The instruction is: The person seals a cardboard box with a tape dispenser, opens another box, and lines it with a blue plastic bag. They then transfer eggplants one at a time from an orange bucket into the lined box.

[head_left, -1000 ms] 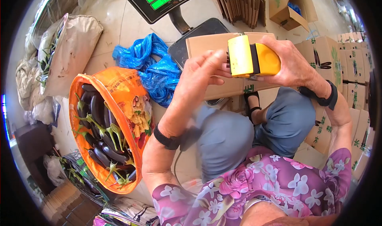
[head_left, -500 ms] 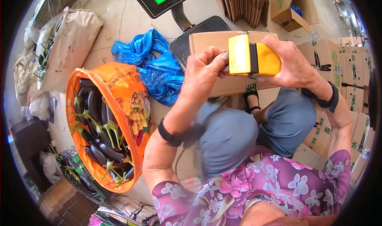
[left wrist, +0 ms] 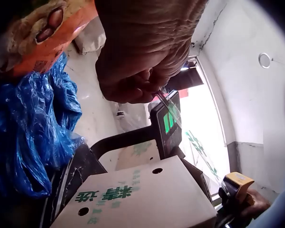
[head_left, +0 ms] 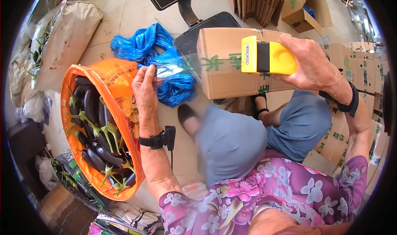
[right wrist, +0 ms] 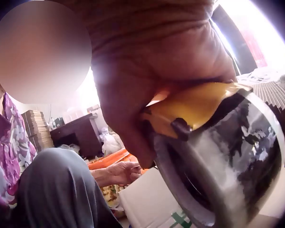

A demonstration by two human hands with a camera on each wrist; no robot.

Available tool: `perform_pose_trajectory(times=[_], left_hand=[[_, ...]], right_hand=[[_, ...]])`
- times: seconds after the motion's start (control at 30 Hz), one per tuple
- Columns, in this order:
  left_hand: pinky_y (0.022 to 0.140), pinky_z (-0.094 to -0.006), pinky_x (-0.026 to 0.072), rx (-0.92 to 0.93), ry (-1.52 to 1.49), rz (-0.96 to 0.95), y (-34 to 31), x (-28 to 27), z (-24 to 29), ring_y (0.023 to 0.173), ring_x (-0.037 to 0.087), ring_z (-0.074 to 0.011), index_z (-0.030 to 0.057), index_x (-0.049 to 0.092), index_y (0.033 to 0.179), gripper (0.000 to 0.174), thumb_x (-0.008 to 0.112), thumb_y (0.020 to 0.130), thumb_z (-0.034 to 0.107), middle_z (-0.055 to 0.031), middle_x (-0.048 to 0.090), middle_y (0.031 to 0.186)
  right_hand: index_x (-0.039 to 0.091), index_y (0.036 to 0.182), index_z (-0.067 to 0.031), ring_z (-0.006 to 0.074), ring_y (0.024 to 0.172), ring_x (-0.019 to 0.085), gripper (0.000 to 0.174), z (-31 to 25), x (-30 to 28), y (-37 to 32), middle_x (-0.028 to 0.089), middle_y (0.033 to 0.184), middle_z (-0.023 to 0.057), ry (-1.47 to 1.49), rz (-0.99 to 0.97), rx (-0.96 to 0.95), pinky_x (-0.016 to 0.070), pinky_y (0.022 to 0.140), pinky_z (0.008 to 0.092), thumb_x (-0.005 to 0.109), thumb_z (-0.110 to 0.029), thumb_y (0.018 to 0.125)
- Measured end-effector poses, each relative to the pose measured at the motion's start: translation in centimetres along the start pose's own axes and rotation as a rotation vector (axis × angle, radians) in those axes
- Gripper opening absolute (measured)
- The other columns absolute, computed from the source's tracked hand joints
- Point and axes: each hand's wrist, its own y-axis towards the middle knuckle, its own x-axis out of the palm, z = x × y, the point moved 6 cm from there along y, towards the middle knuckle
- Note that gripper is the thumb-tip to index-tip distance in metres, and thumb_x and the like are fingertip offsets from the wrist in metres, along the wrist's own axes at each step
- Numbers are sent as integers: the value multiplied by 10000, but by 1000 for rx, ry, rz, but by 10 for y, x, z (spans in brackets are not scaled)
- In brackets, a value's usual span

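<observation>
Hands well apart. Left hand (head_left: pixel 145 88) pinches the free end of a clear tape strip (head_left: pixel 170 71); right hand (head_left: pixel 313 63) grips the yellow tape dispenser (head_left: pixel 263 58) above the carton (head_left: pixel 223 80), which sits on the scale (head_left: pixel 206 30). Main risk: tension drops, strip sags and folds onto its own sticky face. Second: strip crosses the blue plastic (head_left: pixel 175 88) in head view, so a dip could snag it; glare hides actual clearance. If the pinch slips, end likely curls back. Dispenser tilt could lay tape skewed. Farther out, orange bag (head_left: pixel 112 77) of aubergines (head_left: pixel 93 106) stands beside left forearm; a wide swing could knock it.
</observation>
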Motion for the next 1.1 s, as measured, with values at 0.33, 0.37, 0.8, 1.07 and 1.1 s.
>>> perform_pose_trajectory(times=[0.33, 0.37, 0.8, 1.07, 1.1], left_hand=[[595, -196, 418, 128, 261, 136, 8, -21, -32, 664, 507, -40, 75, 645, 919, 148, 618, 987, 203, 51, 562, 759], [591, -198, 409, 143, 271, 119, 9, -20, -38, 659, 500, -40, 79, 648, 899, 162, 617, 987, 212, 51, 563, 763], [527, -235, 383, 155, 514, 98, 29, 25, -159, 573, 458, -59, 30, 621, 799, 231, 594, 979, 173, 20, 533, 633], [635, -543, 473, 280, 999, 23, 23, 68, -137, 743, 627, -454, 18, 524, 844, 207, 585, 953, 183, -244, 630, 761], [646, -584, 476, 250, 1048, -37, 25, 69, -137, 756, 634, -482, 25, 498, 902, 201, 556, 968, 205, -267, 648, 794]], right_hand=[[489, 1030, -26, 431, 830, 635, 504, -16, 9, 29, 639, 842, 210, -136, -37, 2, 514, 669, 488, 775, -224, 666], [489, 1030, -26, 431, 830, 635, 504, -18, 10, 32, 639, 842, 210, -140, -42, 0, 514, 669, 488, 775, -224, 666], [499, 990, -23, 390, 766, 650, 472, -32, 36, 54, 635, 804, 191, -268, -109, 34, 519, 655, 466, 772, -223, 660], [489, 1019, -39, 385, 778, 652, 521, -33, 38, 54, 640, 828, 178, -301, -116, 27, 516, 667, 468, 783, -228, 633], [490, 1018, -38, 391, 777, 650, 523, -33, 37, 54, 640, 831, 180, -292, -113, 20, 515, 663, 470, 785, -228, 630]])
